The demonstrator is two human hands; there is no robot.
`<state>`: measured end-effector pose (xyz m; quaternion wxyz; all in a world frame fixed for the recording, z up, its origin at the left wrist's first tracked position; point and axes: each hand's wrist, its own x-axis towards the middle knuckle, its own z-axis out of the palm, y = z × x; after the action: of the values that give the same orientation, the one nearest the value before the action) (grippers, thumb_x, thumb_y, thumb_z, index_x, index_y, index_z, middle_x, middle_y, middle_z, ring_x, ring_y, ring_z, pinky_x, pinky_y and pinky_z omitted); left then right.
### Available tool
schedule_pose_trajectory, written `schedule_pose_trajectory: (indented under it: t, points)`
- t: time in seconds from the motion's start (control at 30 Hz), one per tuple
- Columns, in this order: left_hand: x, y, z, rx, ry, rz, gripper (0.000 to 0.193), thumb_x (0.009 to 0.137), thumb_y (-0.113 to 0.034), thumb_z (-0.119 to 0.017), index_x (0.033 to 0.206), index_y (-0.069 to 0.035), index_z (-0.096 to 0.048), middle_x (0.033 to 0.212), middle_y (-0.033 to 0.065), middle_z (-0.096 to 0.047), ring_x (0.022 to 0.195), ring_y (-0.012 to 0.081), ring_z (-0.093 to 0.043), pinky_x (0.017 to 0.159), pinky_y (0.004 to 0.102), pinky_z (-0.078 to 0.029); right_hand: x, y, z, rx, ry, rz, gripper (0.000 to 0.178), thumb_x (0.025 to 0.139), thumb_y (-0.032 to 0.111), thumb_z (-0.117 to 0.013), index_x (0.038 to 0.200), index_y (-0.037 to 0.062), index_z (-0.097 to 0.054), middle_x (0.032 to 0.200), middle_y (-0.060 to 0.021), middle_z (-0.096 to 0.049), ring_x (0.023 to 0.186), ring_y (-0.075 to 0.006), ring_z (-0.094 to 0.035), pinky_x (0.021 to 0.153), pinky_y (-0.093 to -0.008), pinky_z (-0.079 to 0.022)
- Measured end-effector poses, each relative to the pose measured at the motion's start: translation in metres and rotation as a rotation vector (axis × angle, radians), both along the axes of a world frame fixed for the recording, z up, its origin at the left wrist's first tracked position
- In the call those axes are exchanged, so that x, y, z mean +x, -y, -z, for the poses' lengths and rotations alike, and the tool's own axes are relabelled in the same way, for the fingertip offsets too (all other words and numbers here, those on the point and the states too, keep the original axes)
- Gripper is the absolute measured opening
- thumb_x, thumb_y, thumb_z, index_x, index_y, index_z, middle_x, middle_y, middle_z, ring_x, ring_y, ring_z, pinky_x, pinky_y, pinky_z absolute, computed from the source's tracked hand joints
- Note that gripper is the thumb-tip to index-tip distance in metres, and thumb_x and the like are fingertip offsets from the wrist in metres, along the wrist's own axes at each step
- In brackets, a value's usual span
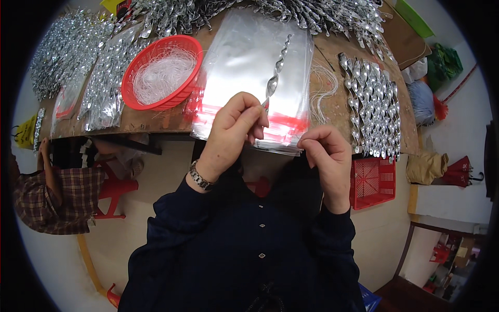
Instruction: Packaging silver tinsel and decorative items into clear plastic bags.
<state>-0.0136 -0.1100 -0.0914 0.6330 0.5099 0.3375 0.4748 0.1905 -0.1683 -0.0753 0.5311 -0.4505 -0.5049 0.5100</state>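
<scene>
A silver twisted spiral ornament points up and away, its lower end pinched between the thumb and fingers of my left hand. To its right, near the table's front edge, the thumb and forefinger of my right hand are pressed together. Whatever they hold is too fine to make out. Beneath the spiral lies a stack of clear plastic bags with red bands at the near end. Loose white strings rest just right of the stack. Beyond them, several more silver spirals lie side by side in rows.
A red plastic basket full of white strings stands left of the bags. Silver spirals are heaped along the far side and left of the table. Another person in a plaid shirt sits at left. A red crate is below right.
</scene>
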Motion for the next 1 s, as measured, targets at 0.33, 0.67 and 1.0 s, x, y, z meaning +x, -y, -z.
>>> schedule_pose_trajectory:
  t: [0.33,0.67,1.0]
  points:
    - [0.013,0.005,0.002,-0.09,0.104,0.105,0.009,0.101,-0.014,-0.049,0.096,-0.007,-0.052,0.075,-0.0013,-0.055,0.061,0.0047,-0.051,0.053,0.0169,-0.038,-0.021,-0.004,0.007,0.172,0.07,0.133,0.002,0.09,0.0,-0.061,0.092,0.0011,-0.061,0.089,-0.0028,-0.062,0.071,-0.0053,-0.05,0.064,-0.0188,-0.041]
    - [0.015,0.005,0.006,-0.13,0.193,0.114,0.008,0.098,-0.009,-0.051,0.105,-0.006,-0.052,0.075,0.0,-0.056,0.061,0.006,-0.052,0.053,0.018,-0.039,-0.03,-0.009,0.016,0.001,-0.162,0.084,0.02,0.091,0.0,-0.06,0.111,0.0,-0.061,0.087,-0.0022,-0.064,0.074,-0.0059,-0.055,0.068,-0.0189,-0.043]
    - [0.019,0.009,0.005,-0.092,0.164,0.112,0.008,0.096,-0.007,-0.054,0.104,-0.006,-0.052,0.075,-0.001,-0.056,0.061,0.0041,-0.052,0.053,0.017,-0.039,-0.035,-0.007,0.014,0.02,-0.105,0.09,0.018,0.091,0.001,-0.061,0.108,-0.0009,-0.063,0.09,-0.0024,-0.065,0.076,-0.0065,-0.056,0.07,-0.0201,-0.045]
